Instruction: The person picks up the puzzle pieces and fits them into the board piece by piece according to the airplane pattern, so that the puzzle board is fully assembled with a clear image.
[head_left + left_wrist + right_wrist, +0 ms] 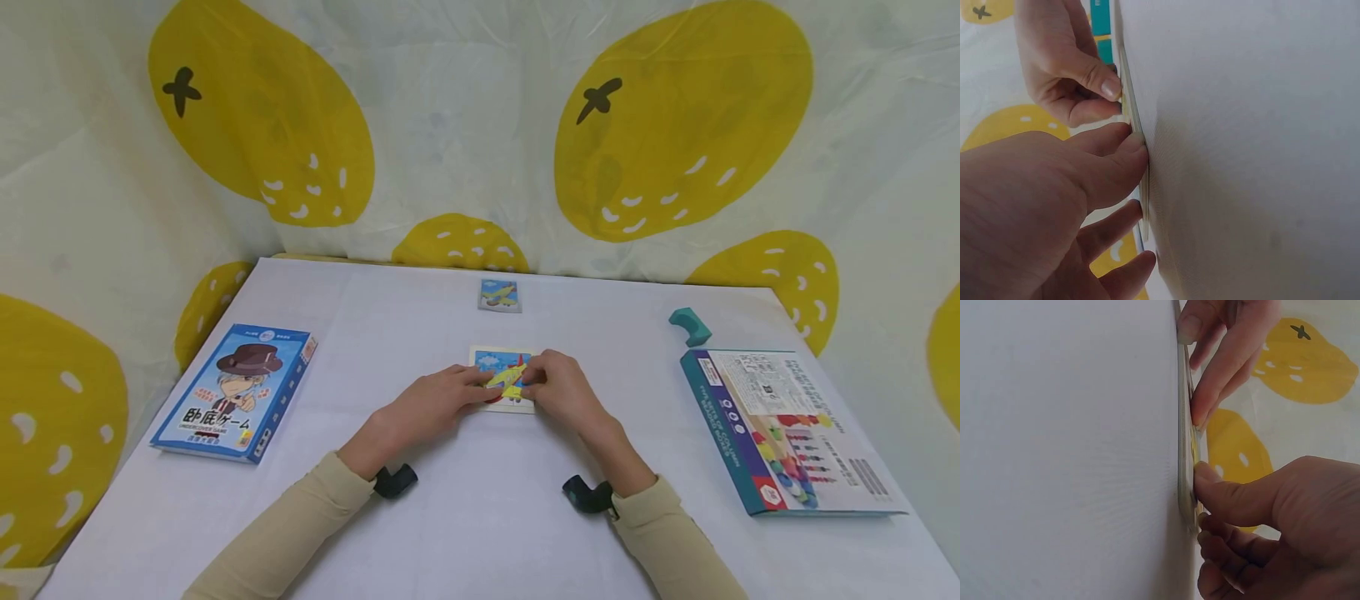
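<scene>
A small square picture puzzle with a yellow airplane on blue sky lies in a pale frame at the middle of the table. My left hand rests on its left side. In the left wrist view the thumb is at the near edge, the other fingers spread out. Over the right side, my right hand has curled fingers and pinches a puzzle piece between thumb and forefinger. The right wrist view shows that thumb low against the puzzle's face. The fingers hide most of the piece.
Behind the puzzle lies a small card with a similar airplane picture. A blue game box is at the left. On the right are a flat teal-and-white box and a curved teal block. A patterned curtain hangs behind the table.
</scene>
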The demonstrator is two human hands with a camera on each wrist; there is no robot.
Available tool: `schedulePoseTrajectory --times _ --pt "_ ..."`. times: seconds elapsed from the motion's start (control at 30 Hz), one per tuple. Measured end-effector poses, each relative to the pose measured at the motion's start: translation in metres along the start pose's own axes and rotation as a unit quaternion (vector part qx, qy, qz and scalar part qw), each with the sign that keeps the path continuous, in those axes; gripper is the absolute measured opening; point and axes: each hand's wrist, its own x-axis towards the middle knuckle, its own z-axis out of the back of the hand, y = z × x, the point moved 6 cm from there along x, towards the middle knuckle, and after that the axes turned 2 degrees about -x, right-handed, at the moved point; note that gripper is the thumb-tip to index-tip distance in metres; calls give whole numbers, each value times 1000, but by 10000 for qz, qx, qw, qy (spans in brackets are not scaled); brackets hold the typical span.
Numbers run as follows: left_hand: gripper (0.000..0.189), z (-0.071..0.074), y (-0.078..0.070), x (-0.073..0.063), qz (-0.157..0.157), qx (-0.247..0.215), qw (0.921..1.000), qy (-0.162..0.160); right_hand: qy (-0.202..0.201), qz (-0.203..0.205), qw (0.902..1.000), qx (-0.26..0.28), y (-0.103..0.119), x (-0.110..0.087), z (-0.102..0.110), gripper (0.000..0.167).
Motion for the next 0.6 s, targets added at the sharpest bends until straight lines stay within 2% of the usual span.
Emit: schedulePoseTrajectory --times 0.1,0.2,0.27,0.37,0.5,0.6 --pt "38 -1 0 -1 35 67 10000 36 17 69 9985 -539 6 -3 0 3" --pt "38 -1 0 -2 74 140 9998 71 -42 218 9926 -1190 15 -7 0 5" --pt "38 0 0 -2 97 164 9998 77 -108 281 9893 -1430 18 -8 0 7" --pt "38 1 1 -2 61 149 9999 25 -98 161 9917 -1270 14 -7 -1 8" --pt "38 3 2 -3 -39 40 10000 -42 76 -21 9990 -437 -1 -4 2 11" --pt "38 3 7 -3 -46 -194 9998 -25 129 3 9998 157 -11 -5 8 9"
